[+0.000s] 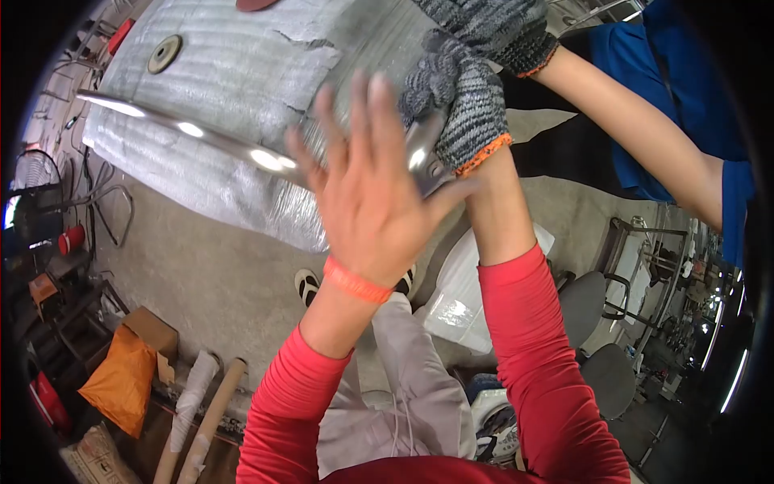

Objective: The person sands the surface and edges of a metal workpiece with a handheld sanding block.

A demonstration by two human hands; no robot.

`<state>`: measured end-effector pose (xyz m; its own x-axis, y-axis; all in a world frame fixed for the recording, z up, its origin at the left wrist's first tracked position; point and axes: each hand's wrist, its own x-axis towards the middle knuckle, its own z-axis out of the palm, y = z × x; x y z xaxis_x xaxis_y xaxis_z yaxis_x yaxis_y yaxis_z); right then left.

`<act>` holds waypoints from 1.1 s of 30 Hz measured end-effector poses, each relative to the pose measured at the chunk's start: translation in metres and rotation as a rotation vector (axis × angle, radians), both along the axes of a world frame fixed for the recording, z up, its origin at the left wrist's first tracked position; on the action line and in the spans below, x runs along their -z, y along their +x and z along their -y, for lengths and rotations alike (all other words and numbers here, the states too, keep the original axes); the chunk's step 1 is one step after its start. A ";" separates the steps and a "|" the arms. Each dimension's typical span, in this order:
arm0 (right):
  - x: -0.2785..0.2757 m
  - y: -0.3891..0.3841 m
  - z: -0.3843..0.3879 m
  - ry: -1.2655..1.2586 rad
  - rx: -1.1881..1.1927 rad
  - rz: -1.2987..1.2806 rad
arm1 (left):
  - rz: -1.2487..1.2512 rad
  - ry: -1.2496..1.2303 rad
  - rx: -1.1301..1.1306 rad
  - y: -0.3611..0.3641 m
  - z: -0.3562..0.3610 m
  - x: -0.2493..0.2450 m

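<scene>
Press wide-spread left hand point(367, 194) flat on the band point(201, 135). With gloved right hand point(459, 113) clenched on band's end, pull snug.

The blurred left hand point(367, 189) hides part of the metal band point(185, 129).

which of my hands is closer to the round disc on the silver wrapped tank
Left. The left hand, fingers spread, is right of and below the disc; the gloved right hand, gripping the metal band, sits farther right.
</scene>
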<state>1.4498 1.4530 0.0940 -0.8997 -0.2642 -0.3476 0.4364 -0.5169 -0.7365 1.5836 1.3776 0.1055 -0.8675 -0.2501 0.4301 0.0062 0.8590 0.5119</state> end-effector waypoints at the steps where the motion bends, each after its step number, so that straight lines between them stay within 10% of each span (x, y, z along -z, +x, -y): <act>1: 0.006 -0.009 0.005 0.145 0.030 -0.221 | 0.024 0.040 0.005 -0.012 -0.002 -0.006; 8: 0.012 -0.010 -0.008 -0.190 -0.082 0.126 | -0.124 0.005 -0.030 0.018 0.007 0.028; 33: 0.091 -0.008 -0.046 -0.018 -0.364 -0.047 | 0.202 0.135 0.013 -0.005 -0.021 -0.004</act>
<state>1.4415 1.4992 0.0034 -0.7605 -0.5755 -0.3007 0.5601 -0.3471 -0.7521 1.5787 1.3982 0.1097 -0.9361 -0.2816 0.2107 -0.0975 0.7835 0.6137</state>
